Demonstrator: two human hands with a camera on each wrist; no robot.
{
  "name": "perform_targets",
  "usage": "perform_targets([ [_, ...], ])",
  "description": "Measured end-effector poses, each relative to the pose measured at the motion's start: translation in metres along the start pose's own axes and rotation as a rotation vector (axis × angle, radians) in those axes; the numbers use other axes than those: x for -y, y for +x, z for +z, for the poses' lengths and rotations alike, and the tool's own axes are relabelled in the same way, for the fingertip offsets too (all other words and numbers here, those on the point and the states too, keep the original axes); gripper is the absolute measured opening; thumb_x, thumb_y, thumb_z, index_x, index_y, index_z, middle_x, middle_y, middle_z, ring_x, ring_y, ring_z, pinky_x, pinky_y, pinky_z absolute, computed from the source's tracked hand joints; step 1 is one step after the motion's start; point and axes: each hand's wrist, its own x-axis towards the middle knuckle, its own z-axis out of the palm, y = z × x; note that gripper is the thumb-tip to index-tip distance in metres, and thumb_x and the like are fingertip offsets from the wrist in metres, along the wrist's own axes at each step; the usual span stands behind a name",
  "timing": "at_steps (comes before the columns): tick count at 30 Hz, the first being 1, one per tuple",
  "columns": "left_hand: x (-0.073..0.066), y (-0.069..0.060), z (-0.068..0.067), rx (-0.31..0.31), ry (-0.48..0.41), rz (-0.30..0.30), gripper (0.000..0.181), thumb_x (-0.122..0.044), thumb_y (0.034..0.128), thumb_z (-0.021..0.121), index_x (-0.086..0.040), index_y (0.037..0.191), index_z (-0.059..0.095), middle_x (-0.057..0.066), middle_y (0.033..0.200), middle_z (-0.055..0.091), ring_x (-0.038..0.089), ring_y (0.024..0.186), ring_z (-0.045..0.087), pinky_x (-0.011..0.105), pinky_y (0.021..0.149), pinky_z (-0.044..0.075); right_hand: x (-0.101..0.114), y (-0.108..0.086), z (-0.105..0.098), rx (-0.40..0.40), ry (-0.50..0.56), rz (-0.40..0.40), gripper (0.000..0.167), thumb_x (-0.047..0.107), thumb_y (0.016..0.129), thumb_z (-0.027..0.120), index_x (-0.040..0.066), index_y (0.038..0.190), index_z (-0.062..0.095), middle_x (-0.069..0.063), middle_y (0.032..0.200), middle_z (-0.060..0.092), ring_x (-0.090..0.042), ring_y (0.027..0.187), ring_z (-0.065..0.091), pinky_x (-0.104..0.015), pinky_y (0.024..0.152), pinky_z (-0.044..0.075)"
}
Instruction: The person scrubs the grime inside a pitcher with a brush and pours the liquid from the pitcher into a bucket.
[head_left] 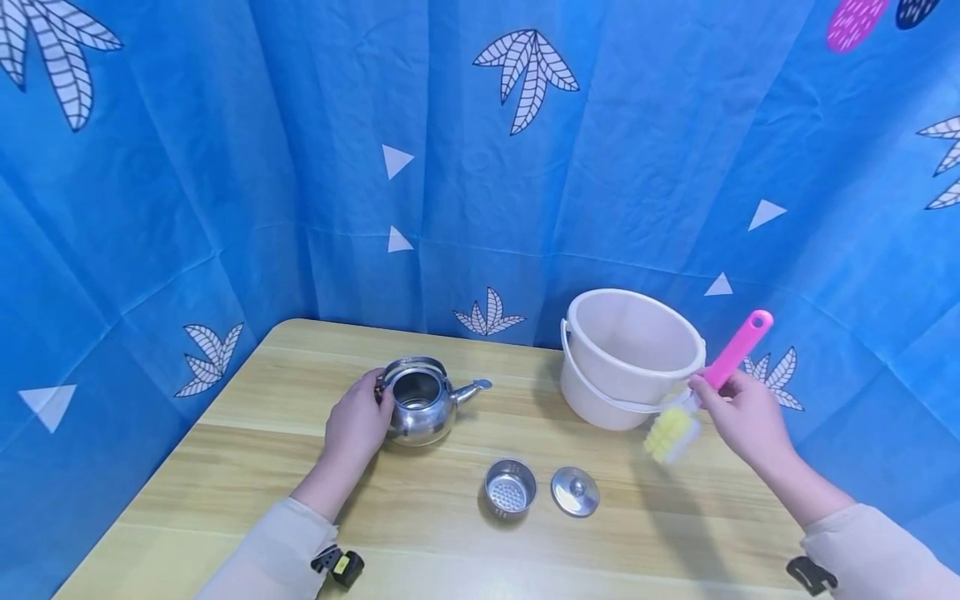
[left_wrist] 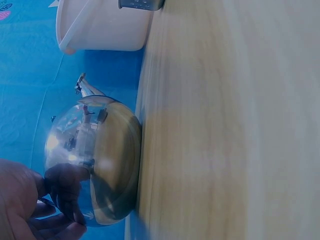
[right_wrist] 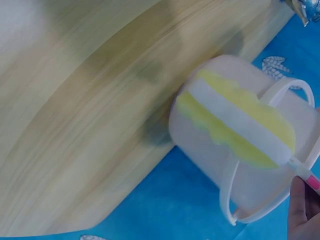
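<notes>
A round, shiny metal teapot (head_left: 420,423) stands on the table without its lid, spout pointing right. My left hand (head_left: 360,421) grips it at the left side near the rim; in the left wrist view the fingers (left_wrist: 60,231) curl against its polished body (left_wrist: 117,165). My right hand (head_left: 750,417) holds a sponge bottle brush by its pink handle (head_left: 738,350). The brush's yellow and white sponge head (right_wrist: 240,120) points down, in the air beside the bucket. A small perforated metal strainer (head_left: 511,488) and a round metal lid (head_left: 575,492) lie between the hands.
A white plastic bucket (head_left: 633,350) with its handle hanging down the front stands at the back right of the wooden table (head_left: 420,533). Blue patterned curtains (head_left: 480,192) enclose the table behind and at both sides.
</notes>
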Motion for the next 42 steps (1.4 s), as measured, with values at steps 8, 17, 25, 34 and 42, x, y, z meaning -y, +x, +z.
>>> perform_targets([
  [8, 0.000, 0.000, 0.000, 0.001, 0.002, -0.004, 0.045, -0.025, 0.1017, 0.053, -0.001, 0.139, 0.054, 0.024, 0.130, 0.062, 0.044, 0.114, 0.062, 0.059, 0.089, 0.052, -0.015, 0.003, -0.004, 0.000, -0.059, -0.046, 0.033, 0.026, 0.102, 0.058, -0.003, 0.116, 0.067, -0.023, 0.097, 0.071, -0.024, 0.081, 0.065, -0.025, 0.054, 0.051],
  [17, 0.000, -0.001, 0.001, -0.001, 0.005, -0.002, 0.045, -0.026, 0.1017, 0.053, -0.001, 0.139, 0.054, 0.025, 0.130, 0.062, 0.045, 0.113, 0.062, 0.059, 0.089, 0.052, -0.031, 0.005, -0.001, -0.009, -0.131, -0.101, 0.032, 0.022, 0.101, 0.060, -0.004, 0.119, 0.067, -0.029, 0.098, 0.070, -0.047, 0.083, 0.069, -0.038, 0.055, 0.056],
  [25, 0.000, -0.001, 0.001, -0.001, 0.005, -0.007, 0.045, -0.026, 0.1017, 0.053, -0.001, 0.139, 0.054, 0.025, 0.130, 0.062, 0.045, 0.112, 0.063, 0.059, 0.088, 0.052, -0.051, 0.006, 0.004, -0.011, -0.193, -0.146, 0.018, 0.013, 0.097, 0.066, -0.001, 0.107, 0.068, -0.028, 0.097, 0.070, -0.049, 0.086, 0.068, -0.059, 0.066, 0.057],
  [34, -0.001, -0.002, 0.001, -0.010, 0.007, -0.006, 0.045, -0.026, 0.1015, 0.053, -0.001, 0.139, 0.054, 0.024, 0.130, 0.062, 0.045, 0.112, 0.063, 0.059, 0.087, 0.053, -0.065, 0.011, 0.013, -0.075, -0.262, -0.350, 0.009, 0.002, 0.085, 0.077, 0.005, 0.088, 0.069, -0.022, 0.094, 0.073, -0.045, 0.081, 0.069, -0.060, 0.067, 0.057],
  [42, -0.002, -0.002, 0.000, -0.013, 0.001, -0.004, 0.045, -0.026, 0.1015, 0.054, -0.001, 0.139, 0.054, 0.024, 0.129, 0.063, 0.045, 0.111, 0.063, 0.059, 0.086, 0.053, -0.079, 0.010, 0.022, -0.017, -0.375, -0.501, 0.029, 0.002, 0.072, 0.086, 0.007, 0.098, 0.074, -0.012, 0.090, 0.074, -0.035, 0.082, 0.070, -0.054, 0.069, 0.058],
])
